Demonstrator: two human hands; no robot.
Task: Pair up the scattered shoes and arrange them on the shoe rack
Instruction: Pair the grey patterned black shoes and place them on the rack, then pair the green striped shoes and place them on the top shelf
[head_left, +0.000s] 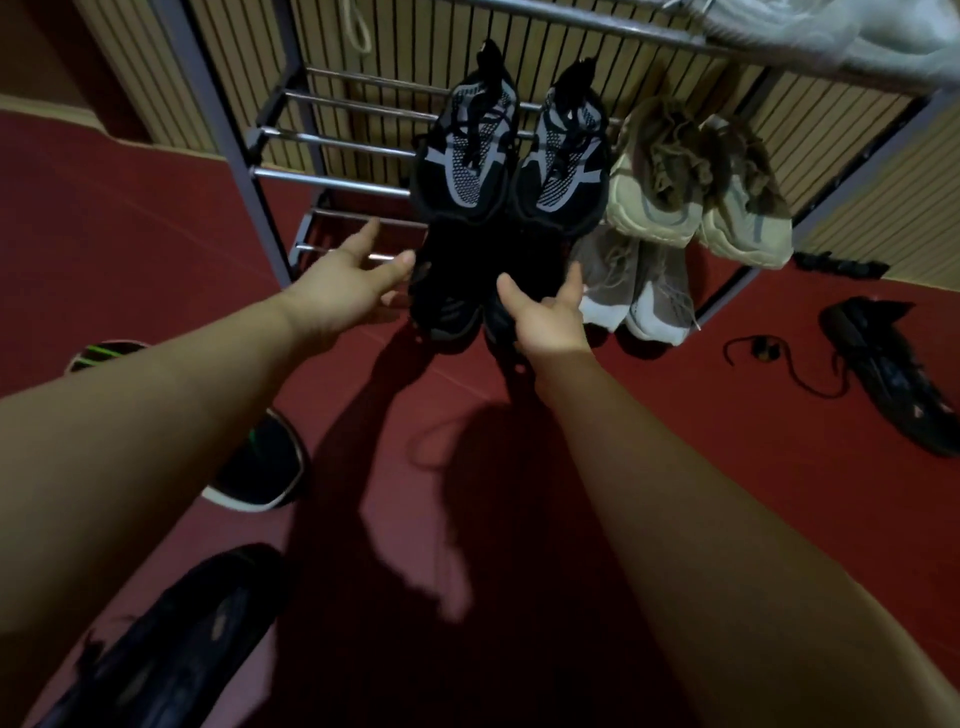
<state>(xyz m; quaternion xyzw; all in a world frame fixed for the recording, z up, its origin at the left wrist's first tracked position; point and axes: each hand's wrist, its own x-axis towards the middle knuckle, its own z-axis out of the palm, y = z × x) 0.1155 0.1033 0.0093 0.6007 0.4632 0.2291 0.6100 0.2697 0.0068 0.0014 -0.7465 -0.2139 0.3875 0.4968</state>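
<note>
A metal shoe rack (332, 184) stands against a slatted wall. On its middle shelf sit a black-and-grey pair (511, 166) and a beige pair (698, 192). On the bottom shelf a black pair (457, 312) stands next to a grey-and-white pair (636, 296). My left hand (348, 283) is open, fingers spread, just left of the black pair. My right hand (550, 314) is open over the right black shoe, touching or nearly touching it.
On the red floor lie a black shoe (888, 371) with a loose lace at right, a black shoe with green stripes (260, 462) at left, and another dark shoe (171, 639) at bottom left. A pale shoe (841, 31) rests on the top shelf.
</note>
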